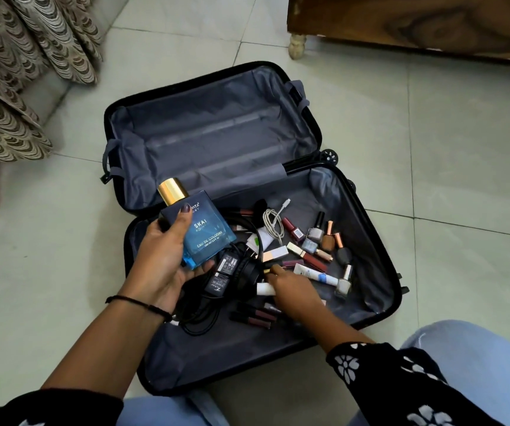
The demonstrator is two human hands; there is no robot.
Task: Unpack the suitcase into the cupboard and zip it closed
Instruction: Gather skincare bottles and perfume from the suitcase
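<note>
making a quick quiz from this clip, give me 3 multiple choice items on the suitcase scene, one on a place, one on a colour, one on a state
1. Where is the white charging cable?
A. In the far half of the suitcase
B. In the near half, among the nail polish bottles and chargers
C. On the floor tiles

2. What colour is the cap of the cologne bottle?
A. Gold
B. Red
C. White

3. What state is the suitcase in?
A. Zipped shut
B. Standing upright
C. Lying open flat, far half empty

Answers:
1 B, the coiled cable lies in the near half beside the nail polish bottles.
2 A, the blue bottle held in the left hand has a shiny gold cap.
3 C, both halves lie open on the floor while the right hand reaches into the near one.
</note>
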